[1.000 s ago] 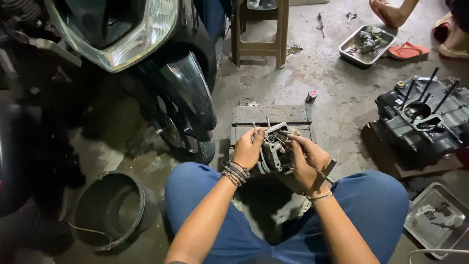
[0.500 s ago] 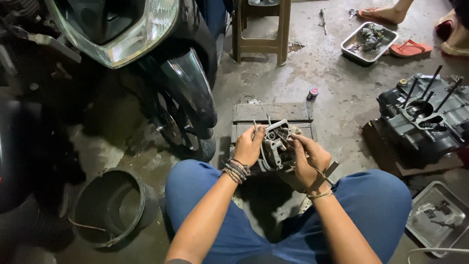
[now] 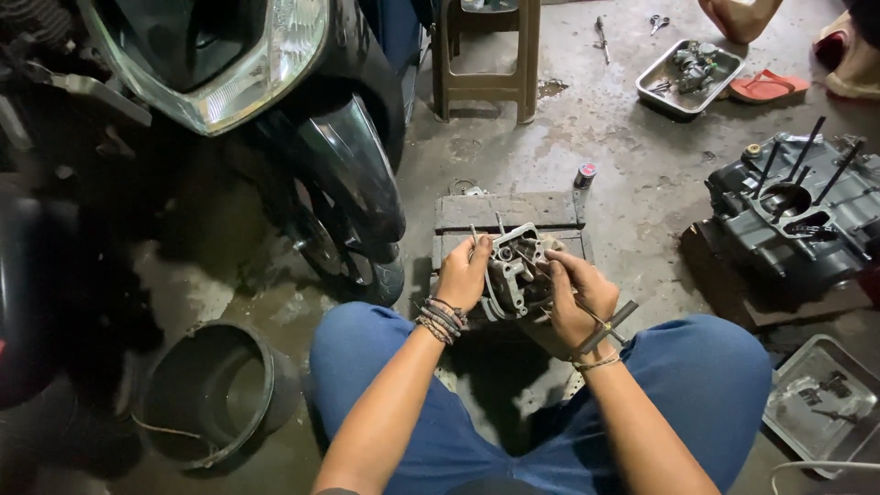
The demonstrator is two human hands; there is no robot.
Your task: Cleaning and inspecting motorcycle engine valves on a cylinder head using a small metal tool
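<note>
Fingers of the left hand (image 3: 463, 273) curl around the side of the grey metal engine part (image 3: 515, 273), which stands on the wooden block (image 3: 507, 213) between the knees; the right hand (image 3: 576, 295) pinches a thin tool (image 3: 605, 327) against it. Best to keep the part braced firmly; let the tool work in small, controlled strokes.

grey engine part (image 3: 515, 270); blue trousers (image 3: 706, 376); red sandal (image 3: 768, 86).

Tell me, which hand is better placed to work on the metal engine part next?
Probably the right hand: it holds a thin tool and its fingers rest on the metal engine part. The left hand grips the part's side, steadying it.
</note>
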